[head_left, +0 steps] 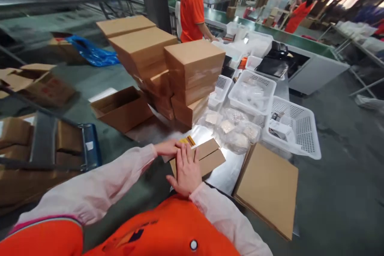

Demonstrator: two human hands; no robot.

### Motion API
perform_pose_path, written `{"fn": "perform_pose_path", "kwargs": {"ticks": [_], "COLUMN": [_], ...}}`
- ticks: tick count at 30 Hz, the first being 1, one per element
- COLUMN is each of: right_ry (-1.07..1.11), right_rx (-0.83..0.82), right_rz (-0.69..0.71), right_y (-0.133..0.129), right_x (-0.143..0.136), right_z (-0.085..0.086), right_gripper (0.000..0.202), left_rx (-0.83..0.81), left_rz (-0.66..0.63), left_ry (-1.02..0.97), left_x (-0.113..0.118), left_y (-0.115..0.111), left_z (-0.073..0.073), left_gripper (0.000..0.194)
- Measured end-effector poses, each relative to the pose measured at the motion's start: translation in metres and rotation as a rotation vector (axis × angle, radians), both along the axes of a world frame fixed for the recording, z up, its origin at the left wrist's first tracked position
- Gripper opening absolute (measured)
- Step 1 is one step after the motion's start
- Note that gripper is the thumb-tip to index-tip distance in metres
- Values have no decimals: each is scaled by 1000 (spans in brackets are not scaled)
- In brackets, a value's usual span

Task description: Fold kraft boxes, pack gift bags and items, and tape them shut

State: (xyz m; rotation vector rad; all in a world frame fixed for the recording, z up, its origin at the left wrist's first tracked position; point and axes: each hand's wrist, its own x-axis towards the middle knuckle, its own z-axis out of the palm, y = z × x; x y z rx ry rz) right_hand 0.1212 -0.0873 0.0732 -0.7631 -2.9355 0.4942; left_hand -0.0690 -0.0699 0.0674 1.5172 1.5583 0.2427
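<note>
A small brown cardboard box lies on the shiny metal table in front of me, its top flaps folded down with a narrow gap between them. My right hand rests flat on its left part, fingers spread. Just beyond it, my left hand reaches to the box's far left edge; its fingertips are partly hidden behind my right hand, beside a yellow label. Whether the left fingers hold something cannot be made out.
Stacked cartons and an open carton stand at the left back. Wrapped items, white baskets and flat cardboard are at the right. A person in orange works beyond the stack.
</note>
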Motion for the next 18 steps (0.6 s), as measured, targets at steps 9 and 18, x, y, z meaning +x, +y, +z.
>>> {"fn": "perform_pose_path", "kwargs": {"ticks": [9,18], "right_ry": [-8,106], "right_rx": [-45,-127], "right_rz": [60,109], "right_y": [9,16], "right_x": [2,-4], "right_z": [0,-11], "right_gripper": [75,77], "left_rx": [118,-96], "left_rz": [-40,-212], "left_ry": [465,369], "left_x": [-2,138], "left_y": [35,186], "left_z": [134,159], "left_gripper": [84,32]}}
